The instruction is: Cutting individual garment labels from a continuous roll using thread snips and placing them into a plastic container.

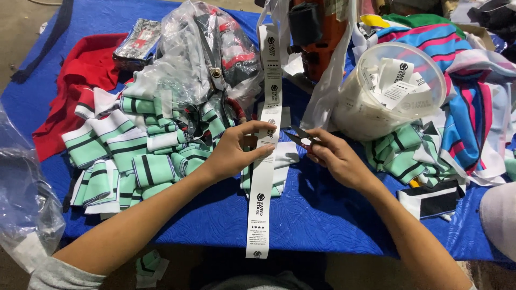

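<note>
Label tape [263, 177], a long white printed strip, runs down the centre of the frame from the orange machine [317, 32] at top, over the blue tabletop [322, 215] edge. Left hand [236, 150] pinches it mid-length, fingers [263, 128] clamped on the strip. Right hand [336, 156] grips small snips [301, 137], fingers closed on them, blades at the tape's right edge. Tape looks light, thin, floppy, likely slippery; best taken flat between thumb and fingers near the cut. Cut labels sit in the clear plastic tub [387, 88], upper right. Green striped cuffs [129, 156] heaped at left. Snip blades are mostly hidden by the fingers; the tape's feed point is hard to make out.
</note>
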